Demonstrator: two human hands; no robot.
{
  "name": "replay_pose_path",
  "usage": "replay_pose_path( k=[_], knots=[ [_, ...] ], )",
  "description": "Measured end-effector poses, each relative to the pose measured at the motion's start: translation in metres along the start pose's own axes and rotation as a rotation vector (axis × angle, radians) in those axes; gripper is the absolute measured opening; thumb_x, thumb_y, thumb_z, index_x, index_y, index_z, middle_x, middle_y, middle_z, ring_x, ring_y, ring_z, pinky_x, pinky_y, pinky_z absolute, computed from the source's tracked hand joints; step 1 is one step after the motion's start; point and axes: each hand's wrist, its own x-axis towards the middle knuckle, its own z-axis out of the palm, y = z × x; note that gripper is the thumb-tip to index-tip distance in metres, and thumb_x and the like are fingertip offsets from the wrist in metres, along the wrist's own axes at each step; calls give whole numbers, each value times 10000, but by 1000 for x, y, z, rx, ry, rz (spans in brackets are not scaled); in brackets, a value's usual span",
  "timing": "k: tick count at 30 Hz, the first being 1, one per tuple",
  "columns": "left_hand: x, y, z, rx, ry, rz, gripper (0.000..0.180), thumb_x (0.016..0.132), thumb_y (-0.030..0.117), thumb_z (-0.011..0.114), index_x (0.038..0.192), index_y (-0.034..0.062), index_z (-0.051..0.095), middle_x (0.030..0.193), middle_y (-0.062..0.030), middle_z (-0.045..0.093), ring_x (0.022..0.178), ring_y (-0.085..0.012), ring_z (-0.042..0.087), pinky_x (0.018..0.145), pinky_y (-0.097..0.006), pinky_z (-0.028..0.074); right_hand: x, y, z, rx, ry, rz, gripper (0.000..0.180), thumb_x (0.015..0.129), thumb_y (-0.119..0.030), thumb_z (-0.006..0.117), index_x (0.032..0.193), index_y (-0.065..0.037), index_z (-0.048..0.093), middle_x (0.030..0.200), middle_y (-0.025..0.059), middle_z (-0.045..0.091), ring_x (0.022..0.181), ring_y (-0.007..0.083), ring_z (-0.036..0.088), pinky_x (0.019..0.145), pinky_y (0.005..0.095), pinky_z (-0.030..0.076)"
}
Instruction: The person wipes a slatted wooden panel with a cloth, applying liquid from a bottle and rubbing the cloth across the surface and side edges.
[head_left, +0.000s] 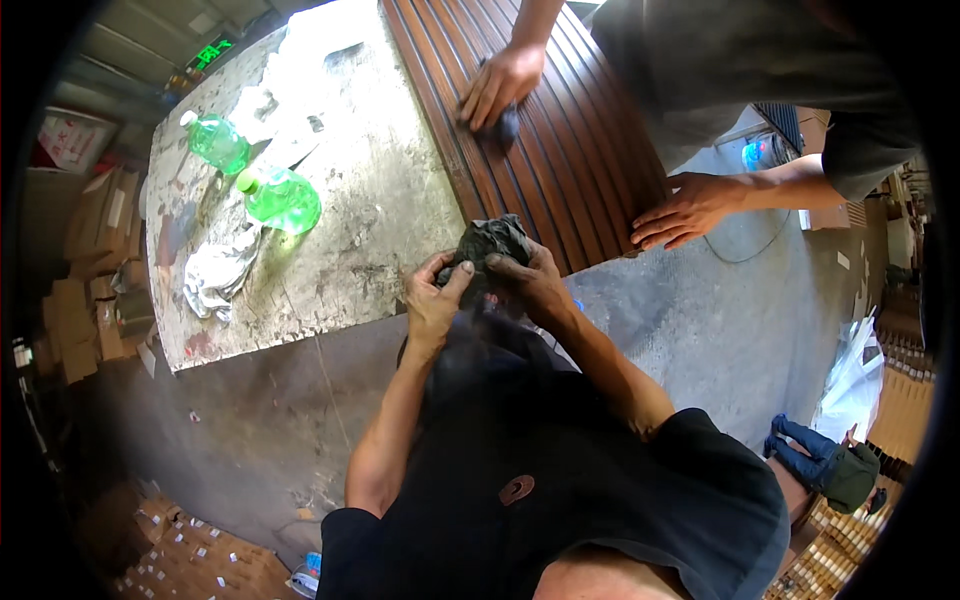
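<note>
A crumpled dark rag [494,240] is bunched up between my two hands, just off the near edge of the worktable. My left hand [436,290] pinches its left side with thumb and fingers. On the other side, my right hand [530,277] grips it, thumb on top. Just beyond lies a brown ribbed wood panel [560,150], its long grooves running away from me. A co-worker's hand [505,85] presses a dark cloth [505,130] onto that panel, and the co-worker's other hand [690,208] rests at the panel's right edge.
Two green-tinted bottles, one farther [218,145] and one nearer [280,200], are on the stained worktable [370,220]. A white crumpled cloth [222,272] lies close to them. Cardboard boxes [75,320] are piled at left. Another person [830,465] is at the lower right.
</note>
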Motion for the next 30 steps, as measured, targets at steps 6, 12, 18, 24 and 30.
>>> replay_pose_path(
  k=[6,12,18,24,30],
  knots=[
    [-6,-9,14,50,-6,-12,321,915,179,675,1148,-41,661,985,-97,708,897,-150,662,848,-280,516,-35,-1,-20,280,105,-82,313,870,-116,678,1155,6,635,978,69,683,860,164,655,789,291,525],
    [19,-38,19,734,248,579,462,875,104,595,1310,-39,541,1378,-249,515,1317,-407,457,1118,-481,356,-54,-1,-48,267,179,-149,310,873,-140,670,1142,12,642,1012,79,688,928,200,674,856,343,532],
    [26,-55,30,826,240,687,585,883,168,616,1405,-43,457,1481,-261,411,1392,-425,366,1165,-492,286,-51,9,-52,341,103,-85,273,907,-123,643,1164,-37,612,1070,58,663,998,206,650,932,363,507],
    [10,-66,23,887,168,789,623,869,139,593,1418,-89,406,1449,-318,406,1351,-483,382,1150,-515,296,-39,20,-38,368,119,-33,353,869,-143,689,1187,-6,620,1035,58,671,914,193,663,832,335,541],
    [10,-60,32,788,64,706,633,887,220,573,1420,-82,412,1457,-308,411,1369,-465,376,1152,-501,301,-57,12,-47,337,131,-34,372,855,-177,708,1170,7,632,979,77,682,863,200,677,765,327,557]
  ],
)
